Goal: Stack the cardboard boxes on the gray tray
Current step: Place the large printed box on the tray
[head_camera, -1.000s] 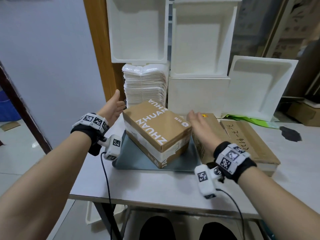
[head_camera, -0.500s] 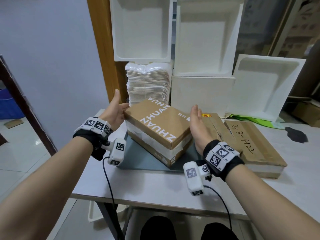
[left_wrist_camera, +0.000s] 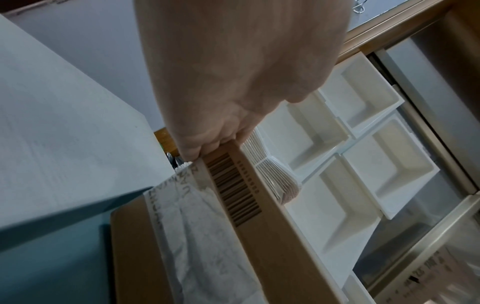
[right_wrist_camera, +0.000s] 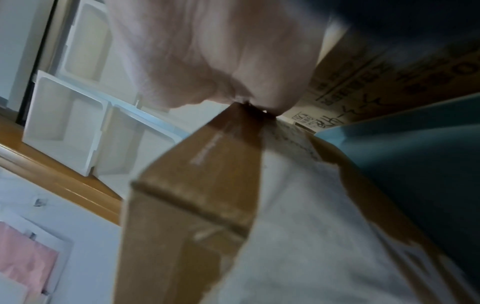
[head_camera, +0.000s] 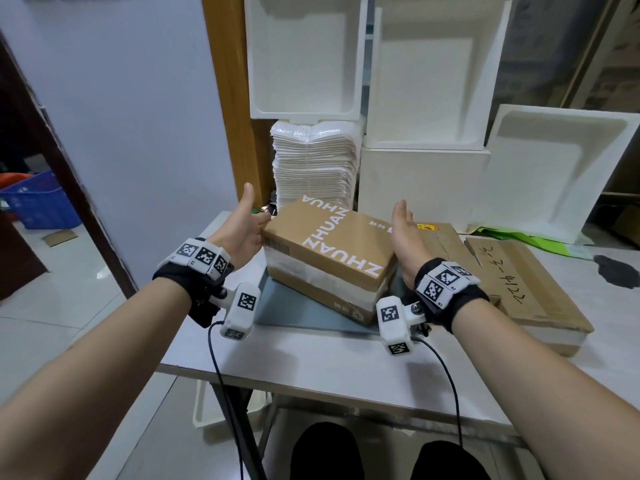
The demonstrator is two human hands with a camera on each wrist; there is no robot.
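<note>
Since a second ago my right hand has come off the flat boxes on the right and moved in against the right end of the brown cardboard box printed ZHUAN ZHUAN in white; the left hand has closed in on the opposite corner. Both hands now bracket that box, palms facing each other, thumbs up.

Left hand: fingers laid against the box's far-left corner, just above the barcode, as the left wrist view shows. I can't tell whether they curl round the edge or merely press, so the hold there is uncertain. Right hand: in the head view its fingers look straight, flat against the box's right end; the right wrist view is blurred and only shows the hand meeting the top corner.

The printed box sits skewed on top of a second brown cardboard box with a white taped band, and that lower box rests on the gray flat tray on the white table. The upper box looks tilted, its left end higher.

To the right, touching the table, lie two flat brown cardboard boxes with handwriting. Behind stand white foam trays and a stack of white padded sheets.
</note>
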